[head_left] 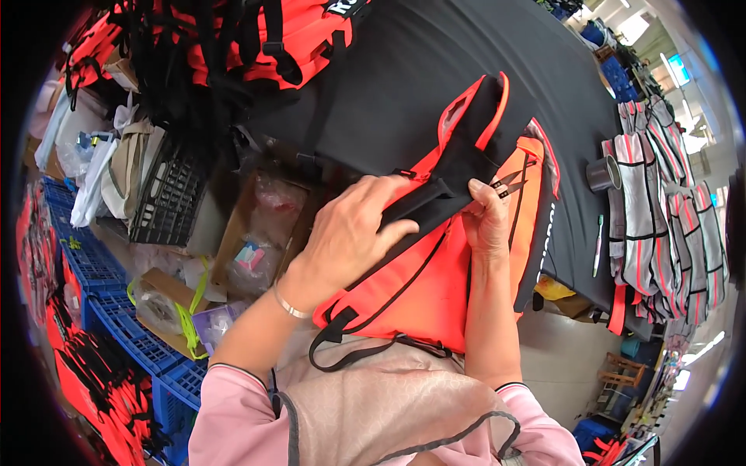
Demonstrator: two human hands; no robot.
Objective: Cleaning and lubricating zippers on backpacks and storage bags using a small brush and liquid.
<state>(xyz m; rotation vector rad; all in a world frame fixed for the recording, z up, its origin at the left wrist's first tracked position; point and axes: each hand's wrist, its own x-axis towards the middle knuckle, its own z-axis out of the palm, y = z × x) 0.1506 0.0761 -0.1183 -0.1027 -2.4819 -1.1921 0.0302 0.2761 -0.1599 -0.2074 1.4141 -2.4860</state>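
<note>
An orange vest [423, 287] with black straps and trim lies at the near edge of a black table [404, 70]. My left hand [350, 233] grips a black strap [423, 198] that runs across the vest. My right hand [486, 217] pinches small metal snips [509, 182] beside the strap's end, on the vest's black and orange collar part [474, 124]. A loose black strap loop [342, 346] hangs from the vest toward my lap.
A pile of orange and black vests [256, 39] lies at the table's far left. A tape roll [602, 172] and a pen [597, 245] lie at the right, by hanging grey vests [660, 210]. Cardboard boxes [256, 241], a black crate [167, 194] and blue crates [116, 311] stand at my left.
</note>
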